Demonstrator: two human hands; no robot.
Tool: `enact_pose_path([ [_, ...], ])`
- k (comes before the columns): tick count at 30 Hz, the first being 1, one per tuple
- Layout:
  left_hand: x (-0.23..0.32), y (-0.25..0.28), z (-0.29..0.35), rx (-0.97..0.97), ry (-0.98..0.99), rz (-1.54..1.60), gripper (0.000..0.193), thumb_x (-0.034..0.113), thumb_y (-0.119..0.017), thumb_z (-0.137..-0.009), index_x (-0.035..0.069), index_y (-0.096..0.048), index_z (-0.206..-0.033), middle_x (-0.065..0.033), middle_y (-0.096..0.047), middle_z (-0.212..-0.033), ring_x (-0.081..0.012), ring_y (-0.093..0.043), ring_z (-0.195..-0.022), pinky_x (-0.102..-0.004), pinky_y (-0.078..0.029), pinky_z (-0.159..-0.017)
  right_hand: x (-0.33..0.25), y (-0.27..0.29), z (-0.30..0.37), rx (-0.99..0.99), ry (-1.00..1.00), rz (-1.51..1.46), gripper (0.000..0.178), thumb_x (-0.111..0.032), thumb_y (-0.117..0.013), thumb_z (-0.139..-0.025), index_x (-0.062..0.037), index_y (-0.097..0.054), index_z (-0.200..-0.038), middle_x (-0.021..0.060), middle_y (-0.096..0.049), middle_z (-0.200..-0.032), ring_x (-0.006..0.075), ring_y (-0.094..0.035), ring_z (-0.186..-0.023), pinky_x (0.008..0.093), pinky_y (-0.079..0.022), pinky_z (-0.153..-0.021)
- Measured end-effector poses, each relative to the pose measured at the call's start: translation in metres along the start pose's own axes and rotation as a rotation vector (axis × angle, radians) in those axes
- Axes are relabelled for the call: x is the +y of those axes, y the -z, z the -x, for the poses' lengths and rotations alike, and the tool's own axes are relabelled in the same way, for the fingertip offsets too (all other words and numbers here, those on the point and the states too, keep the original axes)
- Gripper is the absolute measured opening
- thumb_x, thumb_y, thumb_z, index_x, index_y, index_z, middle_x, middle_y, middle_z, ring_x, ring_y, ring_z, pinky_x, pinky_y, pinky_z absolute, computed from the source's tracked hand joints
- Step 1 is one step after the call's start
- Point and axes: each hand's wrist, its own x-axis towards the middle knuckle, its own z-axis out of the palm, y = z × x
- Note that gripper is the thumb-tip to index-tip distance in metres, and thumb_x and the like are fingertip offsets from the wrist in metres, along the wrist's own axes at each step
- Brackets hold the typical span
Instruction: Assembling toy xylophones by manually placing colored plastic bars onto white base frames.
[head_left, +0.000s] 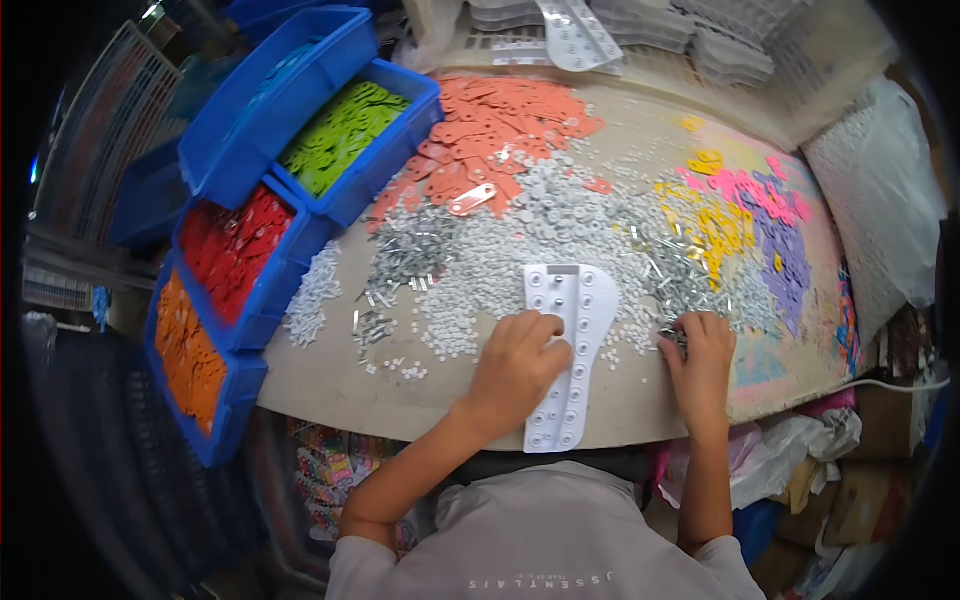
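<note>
The tray (600,310) is white and long, with rows of small round seats; it lies on the table (330,385) just before the person, at the near edge, its wider end pointing away. The left hand (518,362) is over the left side of the tray, with fingers bent and thumb near to the forefinger; whether a small piece is between them, I cannot tell. The right hand (705,350) is to the right, apart from the tray, its fingers curled down narrowly at the near edge of the silver pins (690,280); what they grip, I cannot tell.

Beyond the tray and to its left, many white rings (545,225) are spread in a wide heap, and more silver clips (410,245) lie at the left of it. Behind them is a pile of coral pieces (510,115). On the right side are yellow pieces (725,225), pink pieces (745,188) and purple pieces (787,260). At the far left, blue bins (255,395) hold green pieces (345,135), red pieces (235,250) and orange pieces (190,350).
</note>
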Motion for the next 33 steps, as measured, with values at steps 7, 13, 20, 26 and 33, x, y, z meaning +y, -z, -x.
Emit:
enact_pose_path([
  [7,-0.024,0.051,0.025,0.186,0.26,-0.217,0.009,0.011,-0.074,-0.083,0.005,-0.068,-0.086,-0.0101,-0.066,-0.092,-0.0304,-0.06,-0.092,-0.0436,-0.044,-0.085,0.003,0.002,0.003,0.019,0.014,0.018,0.015,0.0,-0.068,-0.082,-0.0042,-0.059,-0.093,0.0125,-0.057,-0.094,0.0344,-0.053,-0.094,0.0443,-0.041,-0.086],
  [13,-0.061,0.103,0.067,0.14,0.547,-0.481,0.008,0.005,-0.072,-0.082,0.004,-0.067,-0.087,-0.0106,-0.062,-0.086,-0.032,-0.058,-0.089,-0.042,-0.044,-0.086,0.002,-0.004,0.001,0.027,0.049,0.039,0.008,0.001,-0.064,-0.085,-0.003,-0.058,-0.09,0.0133,-0.056,-0.091,0.0345,-0.052,-0.092,0.0439,-0.042,-0.084],
  [20,-0.066,0.09,0.079,0.176,0.567,-0.455,0.01,0.004,-0.071,-0.082,0.003,-0.065,-0.09,-0.0118,-0.062,-0.089,-0.0333,-0.059,-0.092,-0.0427,-0.044,-0.086,-0.01,0.005,0.004,0.104,-0.001,-0.099,0.009,0.005,-0.061,-0.088,0.0005,-0.058,-0.095,0.0155,-0.057,-0.093,0.0346,-0.055,-0.093,0.0415,-0.044,-0.085],
  [26,-0.03,0.068,0.057,0.321,0.847,0.342,0.015,-0.001,-0.068,-0.086,0.002,-0.068,-0.101,-0.0113,-0.067,-0.094,-0.0267,-0.063,-0.085,-0.0371,-0.047,-0.082,-0.062,0.003,0.012,-0.033,0.078,-0.529,0.017,0.009,-0.063,-0.085,-0.0002,-0.064,-0.099,0.0143,-0.061,-0.098,0.0302,-0.06,-0.094,0.0362,-0.049,-0.083],
  [33,0.014,0.041,0.04,0.177,0.301,0.294,0.014,0.0,-0.075,-0.083,0.003,-0.073,-0.096,-0.0062,-0.069,-0.089,-0.0231,-0.063,-0.085,-0.0343,-0.046,-0.081,-0.081,-0.032,0.022,-0.09,0.219,-0.565,0.021,0.006,-0.072,-0.08,-0.001,-0.065,-0.099,0.0123,-0.064,-0.094,0.0277,-0.061,-0.084,0.0375,-0.05,-0.075],
])
